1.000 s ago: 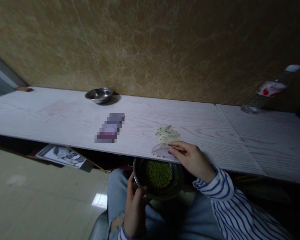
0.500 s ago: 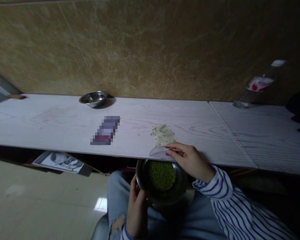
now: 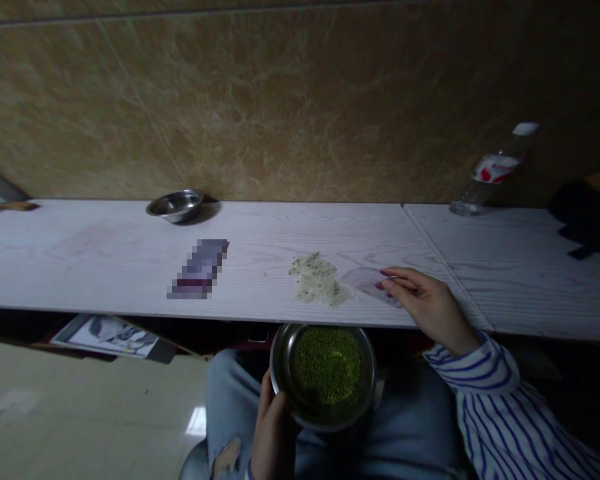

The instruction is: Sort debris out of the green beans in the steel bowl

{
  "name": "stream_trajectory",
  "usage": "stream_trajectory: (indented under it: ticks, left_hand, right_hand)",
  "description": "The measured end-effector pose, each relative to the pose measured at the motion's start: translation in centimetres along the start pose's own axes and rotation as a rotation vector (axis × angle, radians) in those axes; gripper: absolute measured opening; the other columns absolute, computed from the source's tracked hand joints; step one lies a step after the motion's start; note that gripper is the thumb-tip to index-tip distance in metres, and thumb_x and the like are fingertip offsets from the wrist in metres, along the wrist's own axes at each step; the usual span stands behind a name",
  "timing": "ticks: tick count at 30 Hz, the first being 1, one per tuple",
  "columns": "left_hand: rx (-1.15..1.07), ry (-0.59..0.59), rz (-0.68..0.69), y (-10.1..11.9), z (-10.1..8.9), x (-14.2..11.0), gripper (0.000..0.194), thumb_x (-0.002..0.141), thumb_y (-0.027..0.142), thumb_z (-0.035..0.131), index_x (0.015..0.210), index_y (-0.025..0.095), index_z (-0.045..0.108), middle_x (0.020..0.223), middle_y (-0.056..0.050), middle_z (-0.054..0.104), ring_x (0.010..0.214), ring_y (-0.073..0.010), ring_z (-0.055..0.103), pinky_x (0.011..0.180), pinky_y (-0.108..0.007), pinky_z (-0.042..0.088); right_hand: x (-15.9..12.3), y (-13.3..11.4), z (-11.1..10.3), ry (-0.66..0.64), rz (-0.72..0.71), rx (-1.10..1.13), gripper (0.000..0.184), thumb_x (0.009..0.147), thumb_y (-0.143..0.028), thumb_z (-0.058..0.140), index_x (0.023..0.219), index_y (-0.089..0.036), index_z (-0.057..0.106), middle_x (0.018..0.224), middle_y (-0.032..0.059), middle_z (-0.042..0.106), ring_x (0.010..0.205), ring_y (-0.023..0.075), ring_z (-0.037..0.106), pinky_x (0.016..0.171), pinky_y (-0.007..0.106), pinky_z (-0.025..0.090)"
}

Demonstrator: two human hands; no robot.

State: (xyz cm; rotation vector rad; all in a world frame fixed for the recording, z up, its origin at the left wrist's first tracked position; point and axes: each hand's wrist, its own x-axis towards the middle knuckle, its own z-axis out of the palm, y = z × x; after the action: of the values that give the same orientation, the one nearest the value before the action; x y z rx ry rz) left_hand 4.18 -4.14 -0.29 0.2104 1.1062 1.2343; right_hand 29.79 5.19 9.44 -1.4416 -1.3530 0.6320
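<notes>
– What's nearest us?
– Our left hand (image 3: 276,427) grips the rim of a steel bowl (image 3: 289,363) of green beans (image 3: 331,363), held over our lap (image 3: 415,413).
– And beyond that?
– On the worktop (image 3: 260,290), our right hand (image 3: 433,307) pinches a clear protractor (image 3: 363,279) just beside a pale, dark-flecked heap of grains (image 3: 317,280).
– What do we see farthest off?
– A small metal bowl (image 3: 179,213) and a capped bottle (image 3: 495,170) near the wall (image 3: 290,100).

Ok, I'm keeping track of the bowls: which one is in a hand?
The metal bowl with green beans, over the lap: the left hand holds its side. The other bowl stands on the table by the wall, untouched.
</notes>
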Motion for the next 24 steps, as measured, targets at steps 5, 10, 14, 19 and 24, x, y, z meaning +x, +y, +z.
stream_trajectory:
  ticks: [5,10,14,19,24]
  left_hand:
    - [0.063,0.003,-0.011,-0.8,0.5,0.1,0.057,0.071,0.029,0.072,0.125,0.022,0.057,0.104,-0.007,0.072,0.095,-0.0268,0.066,0.087,-0.041,0.049]
    - [0.129,0.021,-0.014,-0.9,0.5,0.4,0.066,0.069,0.034,0.075,0.13,0.025,0.053,0.111,-0.007,0.07,0.101,-0.0283,0.064,0.086,-0.04,0.05]
    - [0.125,0.023,-0.012,-1.0,0.6,0.5,0.067,0.067,0.034,0.075,0.13,0.024,0.054,0.109,-0.008,0.071,0.104,-0.0292,0.063,0.087,-0.039,0.049]
    - [0.136,0.001,-0.035,-0.7,0.7,0.5,0.066,0.068,0.036,0.075,0.13,0.027,0.054,0.112,-0.006,0.071,0.102,-0.0272,0.063,0.086,-0.037,0.049]
    - [0.138,0.011,-0.074,-0.9,0.5,0.7,0.067,0.065,0.034,0.077,0.128,0.026,0.054,0.108,-0.006,0.071,0.099,-0.0263,0.063,0.085,-0.036,0.049]
  right_hand:
    - [-0.1,-0.2,-1.1,-0.083,-0.055,-0.106,0.023,0.077,-0.04,0.069,0.09,-0.023,0.077,0.09,0.0058,0.078,0.084,0.0228,0.073,0.077,0.034,0.059]
    - [-0.1,-0.4,-0.3,-0.309,-0.126,-0.129,0.019,0.081,-0.033,0.063,0.088,-0.023,0.077,0.09,0.0035,0.079,0.087,0.0206,0.073,0.081,0.032,0.058]
    - [0.6,0.2,0.5,-0.371,-0.159,-0.149,0.02,0.082,-0.032,0.062,0.091,-0.022,0.077,0.092,0.004,0.079,0.088,0.0202,0.072,0.082,0.032,0.057]
    - [1.8,0.8,1.2,-0.387,-0.17,-0.151,0.021,0.084,-0.03,0.06,0.095,-0.022,0.076,0.095,0.0043,0.078,0.091,0.0206,0.072,0.084,0.033,0.056]
    - [3.1,0.9,2.1,-0.378,-0.173,-0.142,0.021,0.084,-0.029,0.06,0.096,-0.022,0.075,0.094,0.004,0.077,0.092,0.02,0.071,0.086,0.035,0.055]
